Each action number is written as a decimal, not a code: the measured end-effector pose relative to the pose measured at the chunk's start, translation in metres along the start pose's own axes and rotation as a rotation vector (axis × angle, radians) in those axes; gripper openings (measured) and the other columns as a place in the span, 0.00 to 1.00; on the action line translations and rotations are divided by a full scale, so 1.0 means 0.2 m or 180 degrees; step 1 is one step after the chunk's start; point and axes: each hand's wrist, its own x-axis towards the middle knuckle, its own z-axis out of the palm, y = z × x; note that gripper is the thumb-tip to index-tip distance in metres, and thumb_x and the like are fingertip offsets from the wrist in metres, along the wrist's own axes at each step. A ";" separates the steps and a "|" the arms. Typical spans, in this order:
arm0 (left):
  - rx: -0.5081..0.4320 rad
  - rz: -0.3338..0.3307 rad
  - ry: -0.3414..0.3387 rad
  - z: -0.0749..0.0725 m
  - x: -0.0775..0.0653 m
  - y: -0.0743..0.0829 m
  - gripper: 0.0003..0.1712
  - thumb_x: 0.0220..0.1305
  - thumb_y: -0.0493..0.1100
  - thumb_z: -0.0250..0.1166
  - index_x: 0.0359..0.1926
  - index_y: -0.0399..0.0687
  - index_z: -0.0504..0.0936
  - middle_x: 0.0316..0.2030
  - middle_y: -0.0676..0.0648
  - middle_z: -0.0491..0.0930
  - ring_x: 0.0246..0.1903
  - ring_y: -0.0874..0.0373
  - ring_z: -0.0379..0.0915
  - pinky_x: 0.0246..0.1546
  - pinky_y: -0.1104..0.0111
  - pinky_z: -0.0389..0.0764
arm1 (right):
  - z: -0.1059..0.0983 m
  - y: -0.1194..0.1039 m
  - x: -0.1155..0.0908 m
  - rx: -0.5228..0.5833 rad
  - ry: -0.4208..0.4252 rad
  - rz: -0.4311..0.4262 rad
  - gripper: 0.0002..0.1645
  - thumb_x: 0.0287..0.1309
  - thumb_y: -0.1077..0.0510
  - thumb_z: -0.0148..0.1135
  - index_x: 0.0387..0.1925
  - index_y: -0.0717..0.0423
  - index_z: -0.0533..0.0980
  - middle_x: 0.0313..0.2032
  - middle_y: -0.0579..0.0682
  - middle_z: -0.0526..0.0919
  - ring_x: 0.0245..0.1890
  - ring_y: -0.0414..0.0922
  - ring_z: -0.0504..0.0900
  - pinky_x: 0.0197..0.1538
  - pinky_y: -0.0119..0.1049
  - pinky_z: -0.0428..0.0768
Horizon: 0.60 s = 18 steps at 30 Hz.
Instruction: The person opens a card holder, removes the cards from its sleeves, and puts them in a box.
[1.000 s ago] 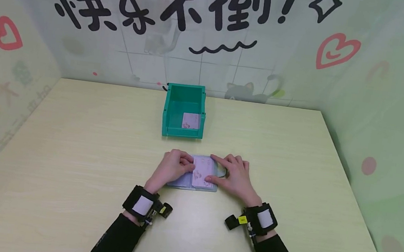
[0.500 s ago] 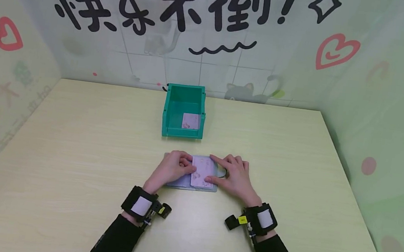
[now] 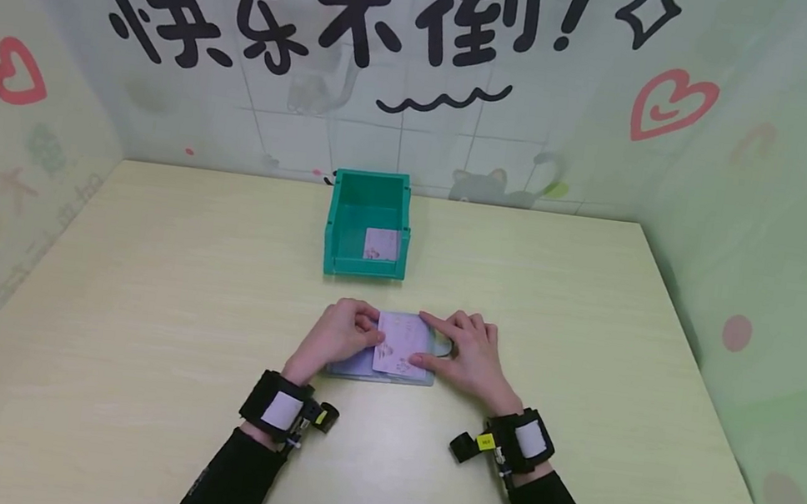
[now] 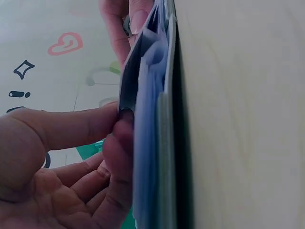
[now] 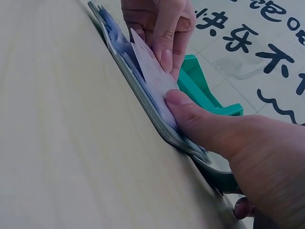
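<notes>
A small card album [image 3: 352, 363] with clear blue-tinted sleeves lies spread on the table in front of me. Over its right side is a pink-lilac printed card [image 3: 401, 344]. My left hand [image 3: 342, 333] pinches the card's left edge between thumb and forefinger; in the left wrist view that edge [image 4: 129, 81] stands raised off the sleeves [image 4: 147, 138]. My right hand [image 3: 469, 357] rests at the album's right end, forefinger stretched to the card's top corner. In the right wrist view its thumb [image 5: 190, 112] presses flat on the card [image 5: 152, 76].
Behind the album stands a green open bin [image 3: 362, 268], with another lilac card [image 3: 381, 244] inside at its front right. A dark strap [image 5: 217, 176] loops from the album's right end. A printed backdrop [image 3: 401, 147] rises along the table's far edge.
My left hand has drawn slightly to the left with the card's edge, so more of the card's width shows. The right hand and the bin stay in place.
</notes>
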 end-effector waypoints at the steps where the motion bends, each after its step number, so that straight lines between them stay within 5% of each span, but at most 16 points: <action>1: 0.0011 -0.0028 -0.0002 0.00 0.00 0.00 0.21 0.64 0.40 0.69 0.56 0.38 0.81 0.35 0.44 0.84 0.34 0.55 0.78 0.38 0.69 0.77 | 0.00 0.00 0.00 0.0003 -0.0004 0.0001 0.42 0.50 0.38 0.75 0.66 0.41 0.75 0.37 0.48 0.72 0.44 0.48 0.64 0.50 0.45 0.55; 18: -0.0537 -0.0164 -0.0282 -0.10 -0.01 -0.07 0.20 0.70 0.38 0.60 0.58 0.31 0.76 0.41 0.36 0.86 0.28 0.58 0.81 0.33 0.69 0.84 | 0.01 0.02 0.00 0.0050 0.0010 -0.0001 0.41 0.50 0.37 0.74 0.66 0.42 0.75 0.37 0.48 0.72 0.45 0.48 0.64 0.50 0.45 0.55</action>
